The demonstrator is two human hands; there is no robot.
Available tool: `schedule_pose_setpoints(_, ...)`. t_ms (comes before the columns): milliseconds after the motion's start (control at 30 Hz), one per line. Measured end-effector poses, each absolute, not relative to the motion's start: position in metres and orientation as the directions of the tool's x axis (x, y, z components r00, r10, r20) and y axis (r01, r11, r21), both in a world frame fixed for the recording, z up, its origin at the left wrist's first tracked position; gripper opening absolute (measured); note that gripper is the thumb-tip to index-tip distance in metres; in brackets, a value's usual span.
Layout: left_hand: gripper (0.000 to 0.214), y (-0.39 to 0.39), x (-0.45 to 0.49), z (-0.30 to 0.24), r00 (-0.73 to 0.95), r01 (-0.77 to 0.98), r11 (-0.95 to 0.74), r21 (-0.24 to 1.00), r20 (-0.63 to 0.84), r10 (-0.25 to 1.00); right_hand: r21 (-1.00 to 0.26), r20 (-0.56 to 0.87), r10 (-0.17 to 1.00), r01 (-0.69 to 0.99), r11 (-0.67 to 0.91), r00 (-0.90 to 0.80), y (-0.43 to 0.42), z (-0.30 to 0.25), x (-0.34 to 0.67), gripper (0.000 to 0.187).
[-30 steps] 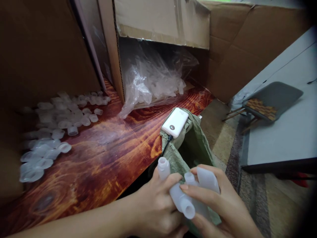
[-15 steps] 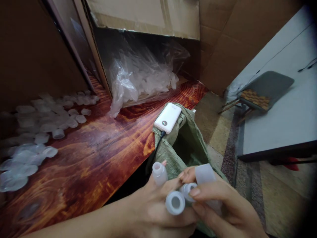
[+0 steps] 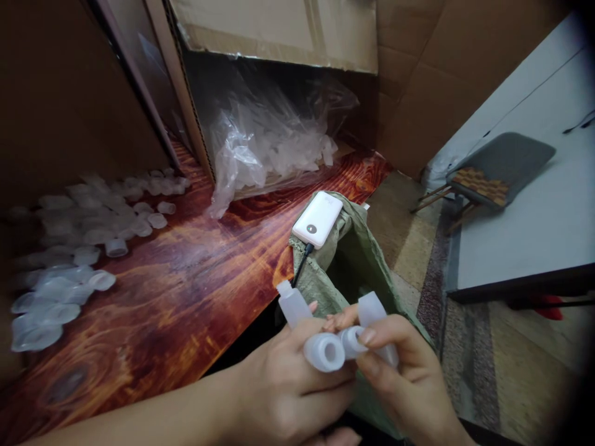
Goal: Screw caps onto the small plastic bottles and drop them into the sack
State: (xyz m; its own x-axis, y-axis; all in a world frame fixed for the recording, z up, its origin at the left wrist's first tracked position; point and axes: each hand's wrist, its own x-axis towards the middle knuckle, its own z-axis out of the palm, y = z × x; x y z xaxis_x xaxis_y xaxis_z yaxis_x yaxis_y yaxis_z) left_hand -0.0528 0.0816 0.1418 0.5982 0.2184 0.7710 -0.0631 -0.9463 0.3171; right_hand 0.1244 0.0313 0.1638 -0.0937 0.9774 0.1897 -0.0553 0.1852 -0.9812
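My left hand (image 3: 288,387) is closed round two small translucent plastic bottles: one bottle (image 3: 292,303) sticks up past my fingers, another bottle (image 3: 324,352) points its open mouth at me. My right hand (image 3: 404,378) is closed on a third translucent bottle (image 3: 372,319), its neck touching the open-mouthed one. Both hands are over the mouth of a green woven sack (image 3: 353,266) at the edge of the red-brown wooden table (image 3: 186,291).
A white power bank (image 3: 317,219) with a black cable lies on the sack's rim. Several translucent caps (image 3: 79,248) are scattered on the table at left. A cardboard box (image 3: 279,37) holds a clear plastic bag (image 3: 264,148) of bottles. A chair (image 3: 497,173) stands at right.
The view dropped and shifted slightly. The bottle in my left hand turned so that its open mouth faces me, and my right hand brought its bottle's neck against it.
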Motion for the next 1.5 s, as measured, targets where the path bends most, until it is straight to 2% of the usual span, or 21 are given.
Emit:
schedule_pose_setpoints(100, 0.028, 0.081, -0.053, 0.144, 0.602, -0.035, -0.921, 0.388, 0.744, 0.29, -0.968, 0.231, 0.972, -0.11, 0.224, -0.052, 0.033, 0.158, 0.121, 0.014)
schedule_pose_setpoints(200, 0.021, 0.08, -0.053, 0.146, 0.588, -0.017, -0.888, 0.459, 0.723, 0.362, -0.959, 0.282, 0.959, -0.03, 0.281, -0.026, 0.034, 0.153, 0.125, 0.024)
schedule_pose_setpoints(333, 0.02, 0.081, -0.052, 0.149, 0.564, -0.004, -0.877, 0.48, 0.726, 0.394, -0.967, 0.242, 0.964, 0.109, 0.23, 0.112, 0.033, 0.148, 0.132, 0.026)
schedule_pose_setpoints(467, 0.021, 0.083, -0.053, 0.147, 0.573, 0.023, -0.881, 0.472, 0.716, 0.398, -0.951, 0.301, 0.937, 0.133, 0.28, 0.18, 0.031, 0.16, 0.135, 0.052)
schedule_pose_setpoints(533, 0.025, 0.083, -0.054, 0.144, 0.584, 0.048, -0.877, 0.478, 0.699, 0.413, -0.933, 0.336, 0.934, 0.18, 0.312, 0.123, 0.029, 0.171, 0.137, 0.059)
schedule_pose_setpoints(600, 0.029, 0.084, -0.054, 0.143, 0.604, 0.073, -0.874, 0.48, 0.676, 0.422, -0.889, 0.369, 0.929, 0.305, 0.341, 0.037, 0.028, 0.18, 0.14, 0.051)
schedule_pose_setpoints(700, 0.033, 0.084, -0.054, 0.142, 0.661, 0.084, -0.881, 0.465, 0.636, 0.399, -0.703, 0.417, 0.892, 0.561, 0.437, -0.172, 0.028, 0.192, 0.151, 0.044)
schedule_pose_setpoints(767, 0.036, 0.085, -0.054, 0.142, 0.713, 0.073, -0.884, 0.462, 0.596, 0.37, -0.59, 0.349, 0.87, 0.64, 0.493, -0.348, 0.029, 0.2, 0.158, 0.043)
schedule_pose_setpoints(867, 0.033, 0.085, -0.054, 0.141, 0.756, 0.066, -0.879, 0.472, 0.551, 0.352, -0.553, 0.164, 0.807, 0.625, 0.551, -0.567, 0.035, 0.216, 0.16, 0.035)
schedule_pose_setpoints(933, 0.029, 0.084, -0.054, 0.138, 0.76, 0.082, -0.882, 0.464, 0.543, 0.356, -0.519, 0.048, 0.76, 0.634, 0.573, -0.648, 0.04, 0.228, 0.154, 0.03)
schedule_pose_setpoints(1033, 0.028, 0.081, -0.054, 0.134, 0.761, 0.104, -0.892, 0.439, 0.543, 0.356, -0.442, -0.015, 0.73, 0.66, 0.608, -0.683, 0.048, 0.242, 0.139, 0.031)
schedule_pose_setpoints(1167, 0.027, 0.079, -0.052, 0.129, 0.726, 0.079, -0.898, 0.433, 0.592, 0.349, -0.442, 0.036, 0.69, 0.607, 0.66, -0.723, 0.054, 0.247, 0.124, 0.022)
schedule_pose_setpoints(1500, 0.031, 0.08, -0.055, 0.127, 0.75, 0.121, -0.867, 0.484, 0.527, 0.399, -0.394, 0.084, 0.699, 0.621, 0.677, -0.71, 0.046, 0.224, 0.131, 0.029)
